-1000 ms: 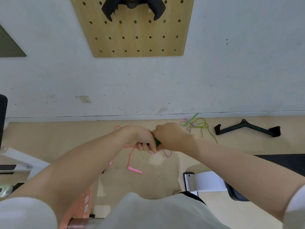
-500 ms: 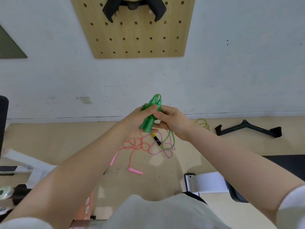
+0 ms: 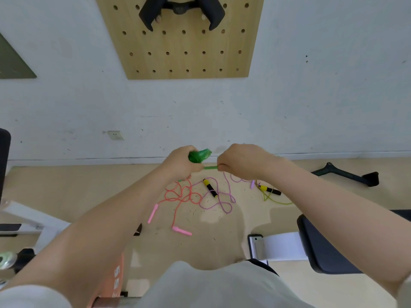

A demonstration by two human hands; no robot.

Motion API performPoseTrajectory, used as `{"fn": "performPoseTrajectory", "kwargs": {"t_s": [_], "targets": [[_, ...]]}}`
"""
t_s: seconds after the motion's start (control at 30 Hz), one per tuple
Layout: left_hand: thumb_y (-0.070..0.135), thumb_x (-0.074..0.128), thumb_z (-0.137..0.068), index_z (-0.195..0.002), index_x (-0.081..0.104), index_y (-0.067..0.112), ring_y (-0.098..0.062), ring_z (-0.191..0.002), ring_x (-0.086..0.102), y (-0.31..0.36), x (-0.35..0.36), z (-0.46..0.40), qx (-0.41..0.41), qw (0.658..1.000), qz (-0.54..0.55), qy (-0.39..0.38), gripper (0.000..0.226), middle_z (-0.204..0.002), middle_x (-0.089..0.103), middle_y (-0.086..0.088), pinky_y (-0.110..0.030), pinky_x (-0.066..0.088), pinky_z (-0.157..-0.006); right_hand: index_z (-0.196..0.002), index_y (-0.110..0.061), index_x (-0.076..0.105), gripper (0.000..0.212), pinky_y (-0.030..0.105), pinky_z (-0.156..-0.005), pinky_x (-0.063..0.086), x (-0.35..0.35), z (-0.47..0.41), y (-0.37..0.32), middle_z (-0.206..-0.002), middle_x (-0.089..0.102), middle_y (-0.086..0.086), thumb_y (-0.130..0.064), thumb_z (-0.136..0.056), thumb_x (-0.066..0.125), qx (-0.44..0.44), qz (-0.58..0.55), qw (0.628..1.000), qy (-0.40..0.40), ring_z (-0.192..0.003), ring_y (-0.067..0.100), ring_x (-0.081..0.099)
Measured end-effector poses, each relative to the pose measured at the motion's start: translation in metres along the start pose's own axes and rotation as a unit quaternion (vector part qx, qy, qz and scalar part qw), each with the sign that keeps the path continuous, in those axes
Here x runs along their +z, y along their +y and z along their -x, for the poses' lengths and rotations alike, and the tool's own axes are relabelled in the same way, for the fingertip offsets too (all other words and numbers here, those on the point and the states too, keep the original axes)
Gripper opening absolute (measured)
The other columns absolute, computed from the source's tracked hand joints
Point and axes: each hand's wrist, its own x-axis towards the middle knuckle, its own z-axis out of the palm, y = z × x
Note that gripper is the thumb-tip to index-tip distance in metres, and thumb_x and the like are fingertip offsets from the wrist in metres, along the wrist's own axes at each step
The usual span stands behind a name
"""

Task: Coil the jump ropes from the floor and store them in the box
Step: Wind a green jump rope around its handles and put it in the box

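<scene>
My left hand (image 3: 180, 165) grips a bundled green jump rope (image 3: 199, 155) in front of my chest. My right hand (image 3: 240, 163) pinches a short green stretch of that rope (image 3: 210, 168) and holds it taut between the two fists. On the floor below lie a tangled pink rope with pink handles (image 3: 178, 196), a purple rope (image 3: 219, 196), and a yellow-green rope (image 3: 275, 200) with black-and-yellow handles (image 3: 210, 187). No box is in view.
A black cable-machine handle (image 3: 347, 175) lies on the floor at right by the wall. A dark bench seat (image 3: 322, 245) and white frame (image 3: 282, 245) stand lower right. An orange weight plate (image 3: 111, 278) and white equipment sit at left. A wooden pegboard (image 3: 182, 41) hangs above.
My hands have drawn apart sideways: the left keeps the green bundle, the right has pulled a short stretch of rope out taut. The view has tilted down, and more of the floor ropes show.
</scene>
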Motion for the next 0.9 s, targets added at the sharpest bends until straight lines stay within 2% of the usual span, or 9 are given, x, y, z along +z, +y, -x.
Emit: {"fn": "performPoseTrajectory", "kwargs": {"t_s": [0.07,0.13,0.23,0.33,0.4,0.53,0.67,0.73,0.9], "targets": [[0.020,0.066,-0.081,-0.101,0.055,0.014,-0.019,-0.065,0.052,0.006,0.004,0.003,0.035,0.993,-0.110,-0.036,0.023,-0.084,0.056,-0.003,-0.026,0.041,-0.053,-0.103,-0.014,0.060,0.029,0.029,-0.062,0.038,-0.010,0.000,-0.006,-0.090,0.051,0.003,-0.028,-0.100,0.035,-0.042,0.087,0.995,0.017,-0.080,0.025,0.053],[0.023,0.062,-0.082,-0.081,0.049,0.019,-0.019,-0.070,0.051,0.014,0.008,0.006,0.060,0.970,-0.229,-0.048,0.014,-0.079,0.056,0.000,-0.027,0.040,-0.058,-0.093,-0.011,0.060,0.025,0.025,-0.051,0.032,-0.018,-0.002,-0.011,-0.077,0.050,0.001,-0.024,-0.098,0.039,-0.077,0.140,0.986,0.043,-0.068,0.023,0.048],[0.027,0.055,-0.085,-0.061,0.037,0.020,-0.020,-0.064,0.046,0.024,0.014,0.012,0.071,0.936,-0.343,-0.048,0.031,-0.062,0.042,0.003,-0.024,0.030,-0.049,-0.079,-0.013,0.054,0.023,0.023,-0.050,0.030,-0.028,-0.006,-0.017,-0.062,0.037,-0.003,-0.028,-0.094,0.046,-0.118,0.172,0.977,0.049,-0.066,0.023,0.046],[0.032,0.053,-0.085,-0.081,0.056,0.009,-0.022,-0.068,0.049,0.026,0.015,0.017,0.131,0.905,-0.400,-0.053,0.024,-0.069,0.049,-0.001,-0.023,0.027,-0.047,-0.087,-0.019,0.063,0.020,0.024,-0.053,0.035,-0.033,-0.011,-0.013,-0.067,0.049,-0.005,-0.037,-0.090,0.055,-0.133,0.111,0.984,0.047,-0.072,0.018,0.050],[0.029,0.057,-0.081,-0.097,0.061,0.013,-0.018,-0.068,0.048,0.024,0.012,0.022,0.179,0.894,-0.402,-0.079,0.023,-0.071,0.050,0.001,-0.023,0.030,-0.048,-0.085,-0.017,0.063,0.017,0.023,-0.055,0.038,-0.030,-0.013,-0.005,-0.074,0.065,-0.001,-0.034,-0.083,0.065,-0.118,-0.029,0.992,0.026,-0.070,0.013,0.053],[0.029,0.067,-0.075,-0.092,0.058,0.031,-0.003,-0.059,0.049,0.018,0.009,0.030,0.229,0.930,-0.271,-0.095,0.019,-0.062,0.051,0.013,-0.023,0.040,-0.058,-0.069,-0.014,0.050,0.025,0.019,-0.045,0.035,-0.022,-0.012,0.013,-0.055,0.059,0.002,-0.017,-0.077,0.074,-0.094,-0.328,0.940,0.007,-0.044,0.012,0.044],[0.021,0.078,-0.069,-0.086,0.059,0.033,0.001,-0.055,0.048,0.020,0.000,0.038,0.202,0.979,-0.021,0.001,0.028,-0.066,0.056,0.012,-0.013,0.040,-0.058,-0.067,-0.008,0.050,0.023,0.015,-0.035,0.026,-0.007,-0.014,0.032,-0.045,0.051,-0.003,-0.002,-0.085,0.063,-0.026,-0.573,0.818,0.050,-0.034,0.007,0.035],[0.019,0.080,-0.069,-0.085,0.062,0.027,-0.005,-0.055,0.051,0.024,-0.003,0.040,0.172,0.983,0.069,0.013,0.025,-0.066,0.057,0.009,-0.017,0.043,-0.056,-0.068,-0.006,0.050,0.022,0.013,-0.033,0.023,0.002,-0.016,0.033,-0.044,0.049,-0.002,-0.002,-0.088,0.057,0.008,-0.639,0.767,0.057,-0.031,0.006,0.034],[0.026,0.078,-0.071,-0.088,0.059,0.020,-0.018,-0.044,0.053,0.024,0.006,0.040,0.106,0.976,0.185,0.045,0.026,-0.057,0.058,0.001,-0.029,0.043,-0.047,-0.069,-0.007,0.049,0.022,0.015,-0.034,0.021,0.019,-0.020,0.015,-0.046,0.053,-0.006,0.000,-0.090,0.053,0.051,-0.663,0.741,0.092,-0.031,0.005,0.033]]}}
